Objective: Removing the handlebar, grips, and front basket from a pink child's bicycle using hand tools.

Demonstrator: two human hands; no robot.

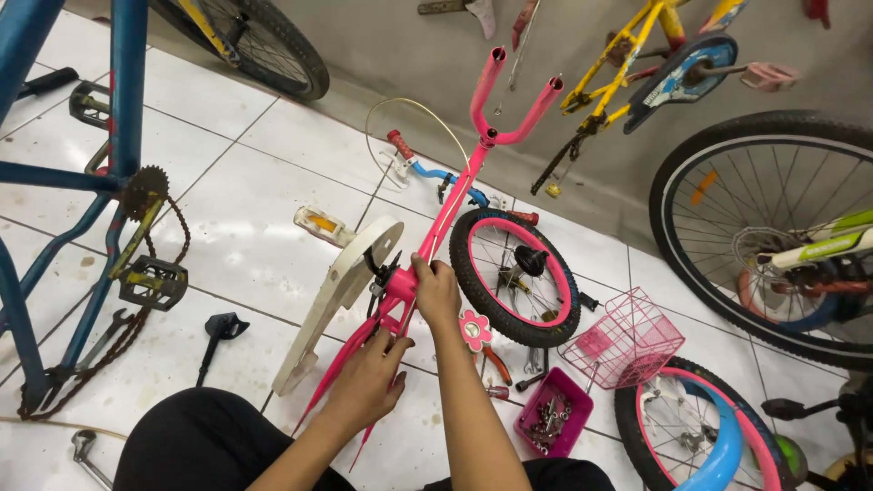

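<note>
the pink bike frame [455, 195] stands on the tiled floor [245, 227], its long axis rising away toward the wall. the left hand [368, 377] wraps the lower stays; the right hand [436, 293], higher, seems to pinch at the bottom bracket beside the cream chain guard [341, 291].

White tiled floor [245, 209]: small wheel [514, 277], pink basket [623, 341], parts tray [555, 414].

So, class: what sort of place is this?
Probably a bicycle repair workshop: a stripped pink frame in both hands, loose wheels on the tiled floor, a pink tray of small parts.
</note>
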